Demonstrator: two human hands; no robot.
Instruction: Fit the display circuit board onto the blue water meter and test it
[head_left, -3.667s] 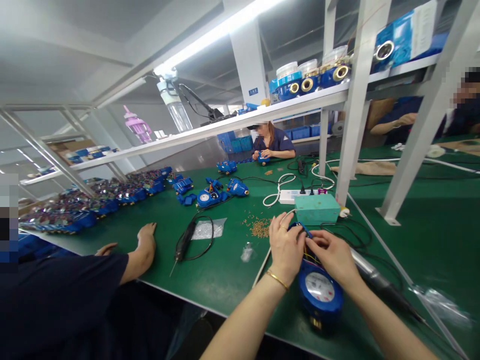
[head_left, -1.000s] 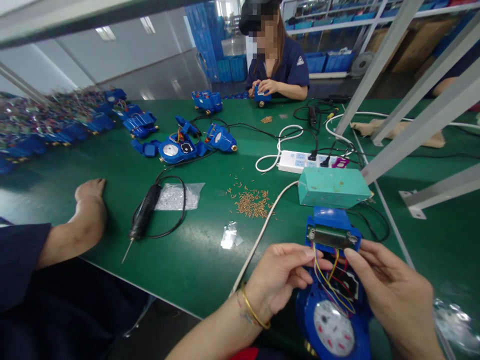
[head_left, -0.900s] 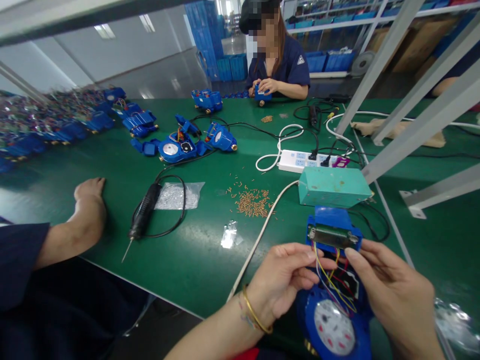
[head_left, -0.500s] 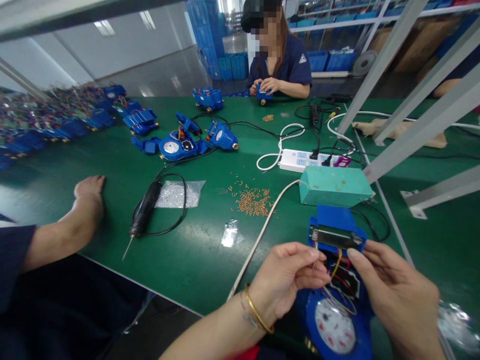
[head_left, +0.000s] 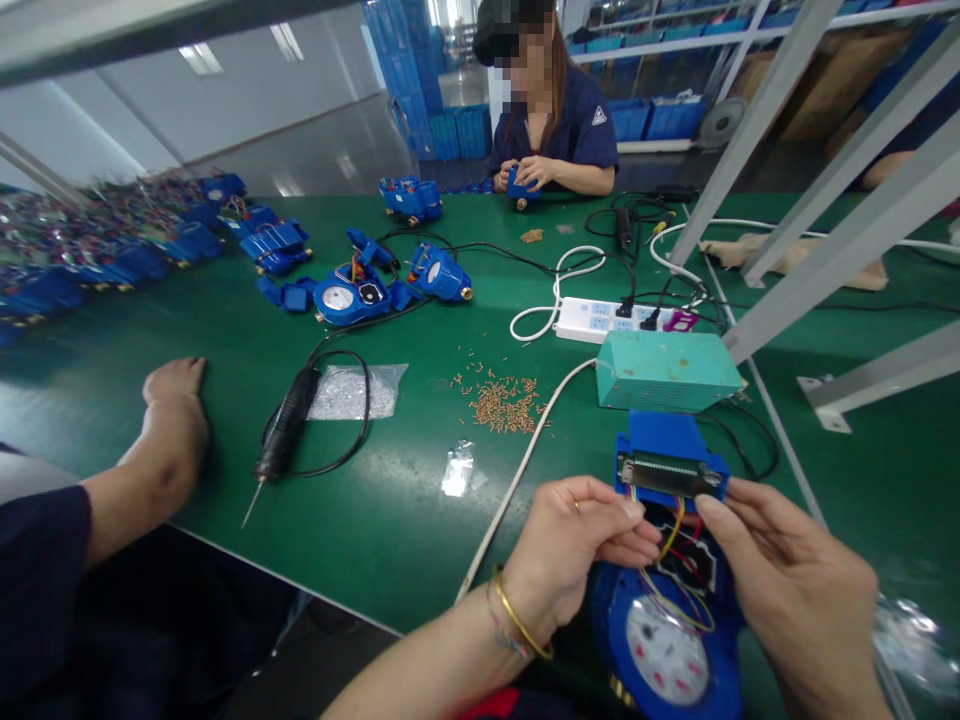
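In front of me at the lower right is a blue water meter (head_left: 611,625) with a round white dial (head_left: 666,650). Its blue cover (head_left: 667,438) is swung up, exposing a green circuit board (head_left: 667,474). Thin coloured wires (head_left: 686,603) run from the board down to the meter body. My left hand (head_left: 581,535), a gold bangle at its wrist, is closed in a pinch on the wires at the board's left end. My right hand (head_left: 795,590) grips the cover at its right edge, thumb against the board. Its other fingers are mostly hidden behind the cover.
Beyond lie a turquoise box (head_left: 667,370), a white power strip (head_left: 600,319), brass screws (head_left: 502,405) and a clear bag (head_left: 356,392). An electric screwdriver (head_left: 289,425) rests to the left, near another person's arm (head_left: 169,440). A co-worker (head_left: 555,140) sits opposite. Grey posts (head_left: 825,240) rise at right.
My hands keep nearly the same hold on the wires and cover. At the left, the other person's forearm and sleeve have shifted slightly to the right. The view has turned a little.
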